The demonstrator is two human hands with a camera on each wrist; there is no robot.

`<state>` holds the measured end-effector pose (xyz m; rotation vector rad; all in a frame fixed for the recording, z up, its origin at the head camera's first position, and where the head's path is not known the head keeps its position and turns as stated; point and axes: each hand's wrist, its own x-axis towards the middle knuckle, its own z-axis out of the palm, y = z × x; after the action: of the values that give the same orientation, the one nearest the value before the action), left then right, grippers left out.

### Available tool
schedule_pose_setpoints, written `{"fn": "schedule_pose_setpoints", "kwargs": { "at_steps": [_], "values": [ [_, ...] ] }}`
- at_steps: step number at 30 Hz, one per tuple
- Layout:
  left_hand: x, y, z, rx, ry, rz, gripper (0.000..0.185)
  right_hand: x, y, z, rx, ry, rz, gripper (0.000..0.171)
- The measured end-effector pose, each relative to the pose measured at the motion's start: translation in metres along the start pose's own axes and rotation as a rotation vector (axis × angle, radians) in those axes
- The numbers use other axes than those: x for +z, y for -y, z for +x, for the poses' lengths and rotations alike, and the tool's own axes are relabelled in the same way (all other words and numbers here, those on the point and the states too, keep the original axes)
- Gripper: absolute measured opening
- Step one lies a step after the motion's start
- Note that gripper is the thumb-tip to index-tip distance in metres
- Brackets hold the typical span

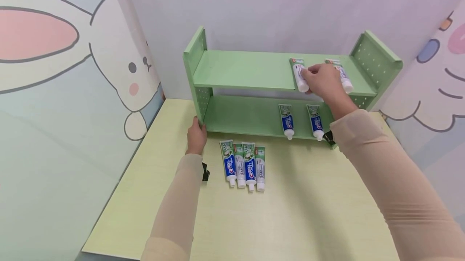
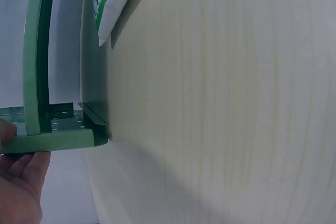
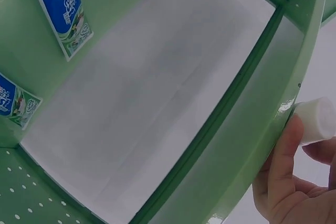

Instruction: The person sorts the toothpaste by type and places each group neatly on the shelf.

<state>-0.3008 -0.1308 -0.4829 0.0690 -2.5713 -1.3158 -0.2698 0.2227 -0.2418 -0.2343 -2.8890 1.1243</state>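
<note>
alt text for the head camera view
The right hand holds a toothpaste tube on the upper level of a green shelf; the left hand grips its side. Three more tubes lie on the shelf, four on the table.

Perhaps a playroom: cartoon-rabbit wall [image 1: 72, 79].

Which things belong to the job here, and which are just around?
Job:
right hand, pinching a white tube
left hand, gripping the green shelf
three other tubes, on the shelf
four tubes on the table

Background:
rabbit picture
black wrist pieces
</note>
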Motion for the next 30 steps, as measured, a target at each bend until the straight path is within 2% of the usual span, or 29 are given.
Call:
{"fn": "schedule_pose_setpoints", "kwargs": {
  "at_steps": [11,19,30],
  "values": [
    [-0.001,-0.001,-0.001,-0.006,0.001,-0.003,0.035,-0.002,-0.005,-0.019,-0.044,-0.013,-0.023,0.068],
    [-0.001,-0.002,0.000,-0.013,0.004,-0.002,0.036,-0.004,-0.009,-0.034,-0.052,0.005,0.030,0.071],
    [-0.001,-0.002,-0.001,-0.016,0.009,0.001,0.035,-0.003,-0.015,-0.054,-0.089,0.018,0.047,0.071]
  ]
}}
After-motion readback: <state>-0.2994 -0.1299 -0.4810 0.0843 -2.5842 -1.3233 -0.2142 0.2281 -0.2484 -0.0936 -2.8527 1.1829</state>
